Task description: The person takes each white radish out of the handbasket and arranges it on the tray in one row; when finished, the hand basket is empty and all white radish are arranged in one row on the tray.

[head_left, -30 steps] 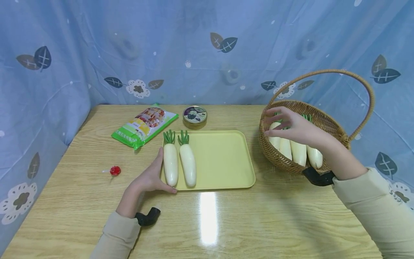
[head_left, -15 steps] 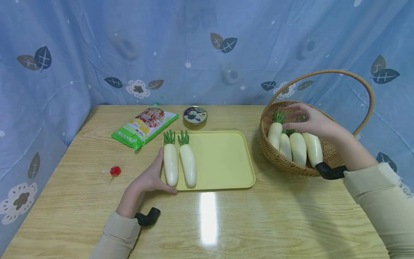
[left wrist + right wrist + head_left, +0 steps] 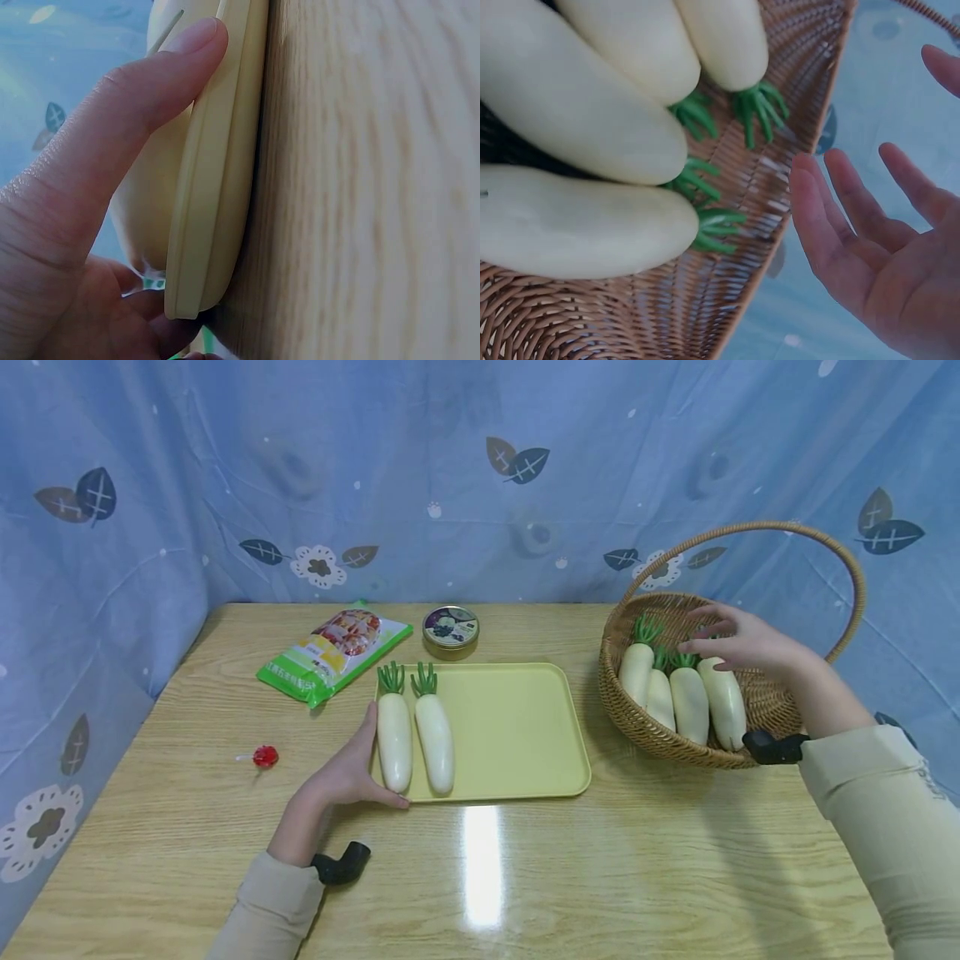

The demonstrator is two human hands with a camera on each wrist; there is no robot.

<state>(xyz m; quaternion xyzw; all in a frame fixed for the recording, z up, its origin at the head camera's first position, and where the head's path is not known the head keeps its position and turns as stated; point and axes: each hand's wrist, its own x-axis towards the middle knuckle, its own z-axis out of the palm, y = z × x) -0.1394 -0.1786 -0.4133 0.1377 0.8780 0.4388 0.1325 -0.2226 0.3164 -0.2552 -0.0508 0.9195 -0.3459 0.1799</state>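
Right hand hangs over the far right part of a wicker basket, its fingers spread and clear of the white radishes inside. Left hand grips the near left corner of a pale yellow tray: the thumb presses along the front rim, and the other fingers seem to curl round the side, though the close left wrist view hides part of them.

Both arms wear beige sleeves and a black wrist piece. The table has a light wood grain, with a bright patch of glare in front of the tray. Behind it hangs a blue curtain printed with leaves and white flowers, which also closes off the left and right sides. A green and white food bag lies at the back left, a round tin stands just behind the tray, and a red lollipop lies near the left hand.

Two radishes lie side by side along the tray's left edge, green tops pointing away from the person. Four more rest close together in the basket, tops toward its back wall. All are plump, smooth and creamy white, with blunt ends and short tufts of green stalks; those on the tray have a faint shine.
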